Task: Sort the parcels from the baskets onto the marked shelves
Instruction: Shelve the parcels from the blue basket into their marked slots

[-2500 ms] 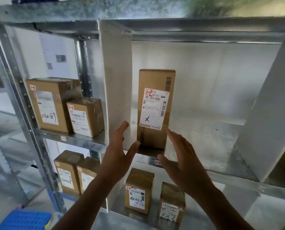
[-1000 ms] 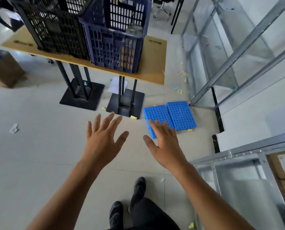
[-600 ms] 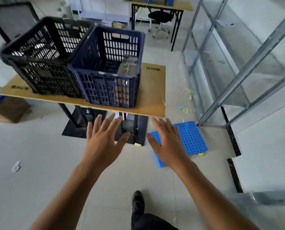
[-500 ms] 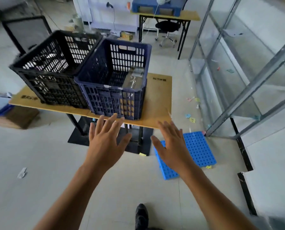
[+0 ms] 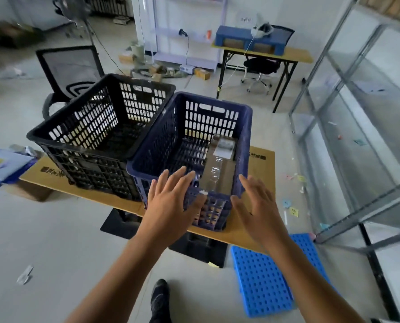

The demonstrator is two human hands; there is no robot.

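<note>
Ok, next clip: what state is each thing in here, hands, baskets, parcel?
left hand: open, fingers spread, holding nothing, over the near rim of the blue basket.
right hand: open, holding nothing, by that basket's near right corner.
blue basket: upright on the table, one parcel inside.
black basket: upright beside it, no parcel visible inside.
parcel: lying flat along the blue basket's right wall, label up, untouched.

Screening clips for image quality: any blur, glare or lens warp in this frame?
Head view: the left hand, right hand and blue basket look sharp; head view: tape on the parcel gives pale glare; head view: the far corner around the fan is smeared; head view: the wide lens slants the shelf frame at right.
</note>
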